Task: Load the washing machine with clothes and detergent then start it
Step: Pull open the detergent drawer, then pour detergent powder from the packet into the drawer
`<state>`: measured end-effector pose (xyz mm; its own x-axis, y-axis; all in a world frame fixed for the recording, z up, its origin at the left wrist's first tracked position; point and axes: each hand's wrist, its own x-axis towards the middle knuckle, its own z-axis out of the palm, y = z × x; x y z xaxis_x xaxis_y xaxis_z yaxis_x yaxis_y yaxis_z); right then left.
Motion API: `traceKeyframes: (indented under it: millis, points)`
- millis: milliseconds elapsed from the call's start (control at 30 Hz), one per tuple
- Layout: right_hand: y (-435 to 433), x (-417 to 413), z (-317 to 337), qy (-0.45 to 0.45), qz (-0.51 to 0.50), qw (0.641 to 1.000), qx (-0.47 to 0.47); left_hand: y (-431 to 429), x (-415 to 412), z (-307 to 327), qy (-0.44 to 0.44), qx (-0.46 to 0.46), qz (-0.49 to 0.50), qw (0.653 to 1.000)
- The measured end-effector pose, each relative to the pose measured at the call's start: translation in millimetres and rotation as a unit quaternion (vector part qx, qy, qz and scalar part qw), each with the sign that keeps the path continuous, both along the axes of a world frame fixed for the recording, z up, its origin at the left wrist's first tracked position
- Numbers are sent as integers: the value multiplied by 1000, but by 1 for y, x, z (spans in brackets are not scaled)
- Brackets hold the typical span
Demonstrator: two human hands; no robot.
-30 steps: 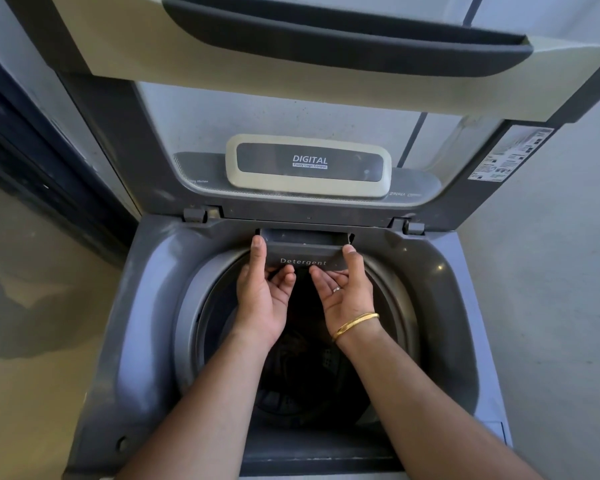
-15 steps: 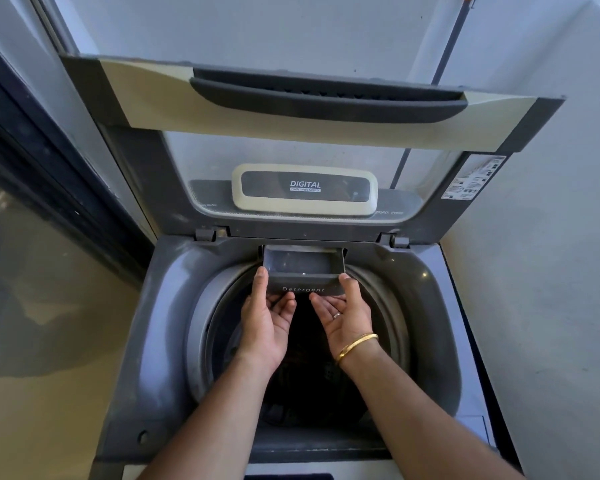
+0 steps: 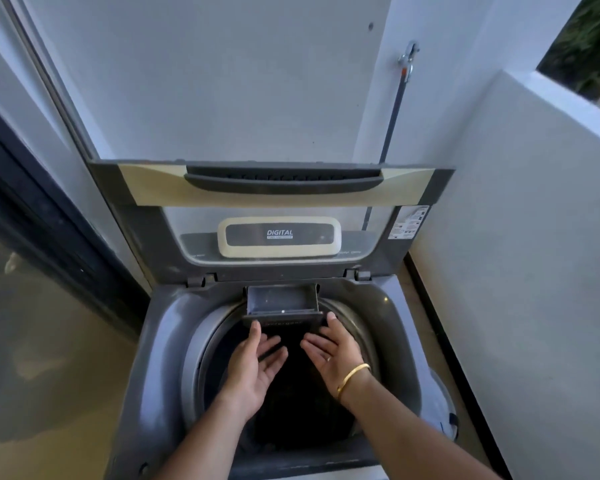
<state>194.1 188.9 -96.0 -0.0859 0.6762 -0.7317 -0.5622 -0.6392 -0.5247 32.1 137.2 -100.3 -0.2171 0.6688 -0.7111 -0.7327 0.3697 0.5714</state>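
A grey top-loading washing machine (image 3: 167, 341) stands below me with its lid (image 3: 281, 181) raised upright. At the back rim the dark detergent drawer (image 3: 281, 303) is slid out over the drum and looks empty. Dark clothes (image 3: 291, 410) lie deep in the drum, hard to make out. My left hand (image 3: 253, 368) and my right hand (image 3: 336, 355) hover palms-up just in front of the drawer, thumbs near its front panel, fingers apart, holding nothing. A gold bangle sits on my right wrist.
A cream display panel marked DIGITAL (image 3: 279, 241) shows behind the lid glass. A white wall (image 3: 516, 271) stands close on the right, a dark-framed glass door (image 3: 49, 306) on the left. A tap with a hose (image 3: 407, 62) hangs on the back wall.
The detergent drawer has slid out toward me. My hands have come off its front and drawn back with fingers spread. My view has pulled back and up.
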Motion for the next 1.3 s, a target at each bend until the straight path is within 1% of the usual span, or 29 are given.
traceKeyframes:
  millis: [67, 200, 300, 400, 500, 567, 767, 833, 933, 967, 1000, 1100, 1167, 1200, 1233, 1267, 1300]
  points:
    - [-4, 15, 11, -18, 3, 1000, 7, -4, 8, 7, 13, -4, -36, 999]
    - [-2, 53, 44, -82, 16, 993, 78, 8, 37, 38, 68, 30, -116, 990]
    - [8, 87, 76, -156, 19, 978, 141, 24, 74, 69, 104, 77, -168, 977]
    - [16, 131, 114, -219, 14, 954, 202, 45, 125, 107, 124, 133, -231, 956]
    - [17, 179, 156, -247, 6, 937, 249, 64, 183, 151, 141, 196, -294, 925]
    - [12, 223, 186, -265, -11, 922, 281, 73, 236, 181, 143, 236, -336, 900]
    - [-22, 361, 262, -334, -85, 874, 342, 72, 390, 257, 142, 328, -430, 829]
    - [-43, 417, 281, -366, -106, 855, 352, 62, 446, 278, 131, 362, -468, 796]
    - [-83, 511, 310, -428, -136, 821, 352, 39, 543, 307, 122, 415, -524, 734]
    - [-93, 529, 320, -451, -139, 809, 349, 34, 563, 315, 120, 427, -528, 724]
    - [-104, 550, 330, -475, -151, 795, 345, 26, 585, 324, 118, 445, -535, 708]
    - [-149, 622, 358, -575, -195, 728, 319, -2, 664, 346, 118, 492, -557, 658]
    - [-179, 660, 374, -667, -184, 670, 268, -15, 707, 352, 130, 516, -567, 628]
    - [-197, 681, 381, -717, -167, 635, 236, -23, 731, 354, 141, 529, -575, 608]
    - [-213, 696, 386, -767, -139, 593, 200, -28, 748, 351, 164, 544, -584, 580]
    - [-231, 713, 389, -817, -104, 545, 158, -34, 767, 347, 193, 562, -595, 541]
    - [-248, 724, 391, -852, -64, 506, 116, -40, 782, 340, 226, 580, -604, 498]
